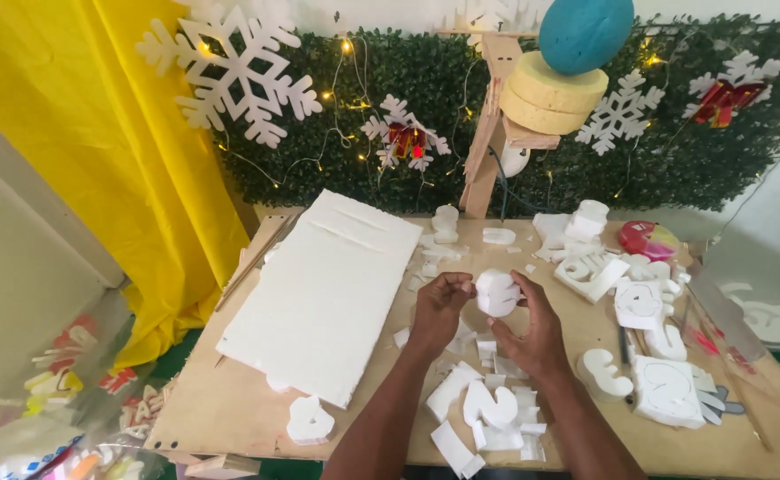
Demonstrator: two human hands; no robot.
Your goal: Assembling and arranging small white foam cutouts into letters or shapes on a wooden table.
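Both my hands hold one small white foam cutout (496, 292) above the middle of a wooden table (221, 404). My left hand (439, 308) pinches its left side with the fingertips. My right hand (532, 327) cups it from the right and below. Beneath my wrists lie several white foam offcuts and cut shapes (488, 411). A large white foam sheet (328, 293) lies flat to the left of my hands.
More white foam cutouts (590, 267) lie at the right, with a pink round object (648, 238) behind them. A wooden stand (495, 124) carries yellow foam discs and a teal ball. A green hedge wall with white snowflakes (234, 76) and a yellow curtain (115, 151) stand behind.
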